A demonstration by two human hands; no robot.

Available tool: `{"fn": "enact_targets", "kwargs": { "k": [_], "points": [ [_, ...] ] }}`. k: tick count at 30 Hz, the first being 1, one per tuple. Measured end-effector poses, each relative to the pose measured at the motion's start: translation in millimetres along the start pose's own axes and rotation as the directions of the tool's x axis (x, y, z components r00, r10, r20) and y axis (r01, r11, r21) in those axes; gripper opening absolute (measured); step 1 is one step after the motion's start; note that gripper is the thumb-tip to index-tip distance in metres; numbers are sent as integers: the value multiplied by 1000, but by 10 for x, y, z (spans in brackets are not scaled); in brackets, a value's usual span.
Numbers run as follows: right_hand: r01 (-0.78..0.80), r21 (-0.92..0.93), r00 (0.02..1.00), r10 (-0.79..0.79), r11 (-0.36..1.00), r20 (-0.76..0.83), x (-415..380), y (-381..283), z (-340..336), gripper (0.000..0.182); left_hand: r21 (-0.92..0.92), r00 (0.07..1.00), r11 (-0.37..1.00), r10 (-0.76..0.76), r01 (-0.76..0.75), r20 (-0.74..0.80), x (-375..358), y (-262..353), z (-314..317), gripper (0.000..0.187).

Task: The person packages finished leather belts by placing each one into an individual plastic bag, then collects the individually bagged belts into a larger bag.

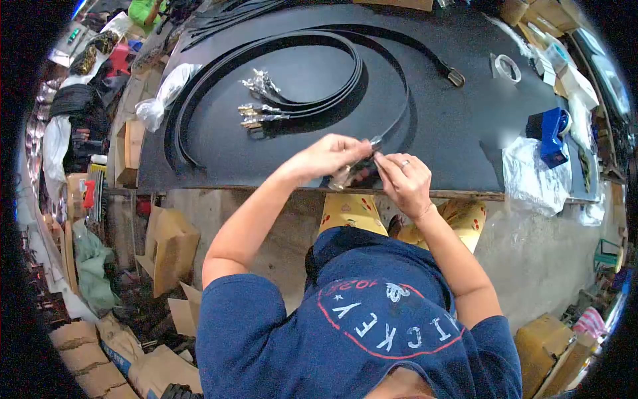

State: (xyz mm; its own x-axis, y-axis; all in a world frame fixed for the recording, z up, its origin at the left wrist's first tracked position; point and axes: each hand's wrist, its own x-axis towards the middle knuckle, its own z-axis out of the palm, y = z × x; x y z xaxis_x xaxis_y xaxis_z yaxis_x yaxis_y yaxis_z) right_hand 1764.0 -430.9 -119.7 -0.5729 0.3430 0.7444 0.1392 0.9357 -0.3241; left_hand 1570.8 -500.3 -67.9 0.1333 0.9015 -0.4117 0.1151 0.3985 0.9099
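Note:
My left hand and my right hand meet at the table's near edge, both with fingers pinched around the end of a black belt. Crinkled clear plastic hangs around that end, partly hidden by my fingers. From there the strap curves up and away over the table. Behind it, several black belts lie in a loose coil. Their buckle ends, wrapped in clear plastic, rest inside the loop. A bare metal buckle ends another strap at the right.
On the dark table are a tape roll, a blue tape dispenser and a clear plastic bag at the right. More black straps lie at the back. Cardboard boxes stand on the floor at left.

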Motion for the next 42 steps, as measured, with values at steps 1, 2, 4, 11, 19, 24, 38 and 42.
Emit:
{"fn": "enact_targets", "kwargs": {
  "k": [1,2,4,11,19,24,38,42],
  "points": [
    [-4,4,1000,4,1000,8,-2,8,18,29,-46,996,995,-91,91,-10,-40,-65,87,27],
    [3,26,999,-4,1000,37,-5,18,27,28,2,993,997,-70,71,-96,-80,-114,123,25],
    [-15,90,996,6,996,91,-8,31,3,27,51,982,997,-47,57,-185,-124,-194,130,24],
    [-77,99,992,67,992,106,-107,145,-224,26,788,651,612,574,61,-497,-369,-102,-272,32],
    [-315,-22,948,315,949,36,13,656,-578,33,883,490,468,763,31,-421,-403,-62,-288,27],
    [-449,-43,879,432,892,-202,336,1487,-487,44,748,460,598,771,-288,-440,-12,261,224,17],
    [-390,-531,877,480,752,35,531,2949,-1354,34,572,604,690,701,-443,-379,761,-94,699,18],
    [-266,-637,881,450,723,143,570,2977,-1330,23,539,625,722,672,-434,-397,753,-59,705,17]
  ]
}}
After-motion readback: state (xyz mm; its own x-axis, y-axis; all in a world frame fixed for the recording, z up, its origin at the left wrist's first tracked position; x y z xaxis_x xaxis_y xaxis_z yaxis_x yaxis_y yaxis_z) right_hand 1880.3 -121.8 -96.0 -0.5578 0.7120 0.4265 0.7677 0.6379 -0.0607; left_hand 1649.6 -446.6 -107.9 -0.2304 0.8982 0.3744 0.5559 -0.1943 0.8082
